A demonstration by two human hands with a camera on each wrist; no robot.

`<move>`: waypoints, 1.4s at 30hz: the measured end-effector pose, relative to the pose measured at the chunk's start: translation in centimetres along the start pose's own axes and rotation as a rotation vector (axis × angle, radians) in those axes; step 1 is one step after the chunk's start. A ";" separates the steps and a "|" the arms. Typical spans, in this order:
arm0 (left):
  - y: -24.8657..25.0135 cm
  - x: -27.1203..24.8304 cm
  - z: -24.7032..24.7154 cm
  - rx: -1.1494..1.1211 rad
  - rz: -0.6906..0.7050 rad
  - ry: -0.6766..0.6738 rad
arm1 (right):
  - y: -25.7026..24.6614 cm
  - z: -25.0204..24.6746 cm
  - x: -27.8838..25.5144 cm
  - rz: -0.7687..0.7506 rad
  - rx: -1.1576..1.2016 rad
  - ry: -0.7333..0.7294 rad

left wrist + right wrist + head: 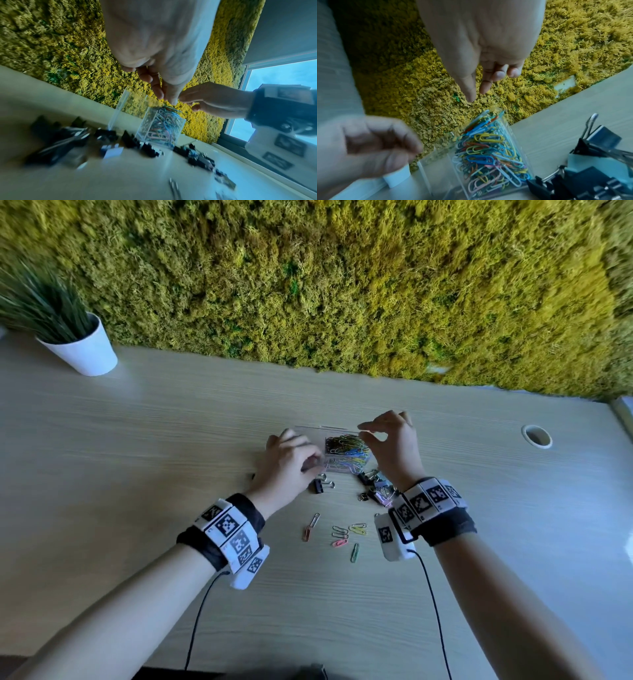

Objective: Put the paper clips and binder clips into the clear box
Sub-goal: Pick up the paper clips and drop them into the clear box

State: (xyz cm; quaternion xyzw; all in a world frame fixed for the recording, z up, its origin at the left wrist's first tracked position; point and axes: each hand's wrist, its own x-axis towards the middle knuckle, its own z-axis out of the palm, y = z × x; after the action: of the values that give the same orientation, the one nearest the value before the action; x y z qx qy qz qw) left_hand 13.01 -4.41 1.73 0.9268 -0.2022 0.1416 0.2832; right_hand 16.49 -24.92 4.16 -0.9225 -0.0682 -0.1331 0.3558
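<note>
Fingers (483,86) of our right hand (394,446) hang released over the clear plastic box (346,453) on the bench (171,440), left hand (291,460) loosely curled beside it, while light, slippery coloured wire paper clips (342,534) and stiff black binder clips (371,484) near it want fingertip pinching.
</note>
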 end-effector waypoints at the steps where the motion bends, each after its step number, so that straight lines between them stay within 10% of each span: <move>1: -0.2 -0.8 0.0 0.002 -0.006 -0.023 | 0.1 -0.4 -0.4 -0.018 0.000 0.007; 8: -1.5 -5.8 0.4 0.197 -0.110 -0.440 | 1.4 -1.2 -7.9 0.005 -0.092 -0.273; 16: 0.8 -6.9 2.1 0.330 -0.128 -0.526 | 1.8 0.7 -11.8 -0.014 -0.379 -0.509; 28: 1.4 -7.0 2.1 0.274 -0.161 -0.540 | 2.4 2.1 -11.8 -0.162 -0.518 -0.435; 34: 1.2 -7.1 1.9 0.206 -0.123 -0.522 | 0.6 0.0 -7.0 -0.069 -0.089 -0.139; 42: 1.5 -1.9 -0.4 -0.174 -0.237 -0.101 | 0.0 0.0 -0.4 0.163 0.012 0.040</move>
State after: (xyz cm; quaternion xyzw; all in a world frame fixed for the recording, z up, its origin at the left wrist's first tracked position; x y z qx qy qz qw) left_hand 10.57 -4.78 2.02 0.9221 -0.1169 0.0423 0.3664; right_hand 16.09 -24.95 4.07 -0.9201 0.0136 -0.1215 0.3720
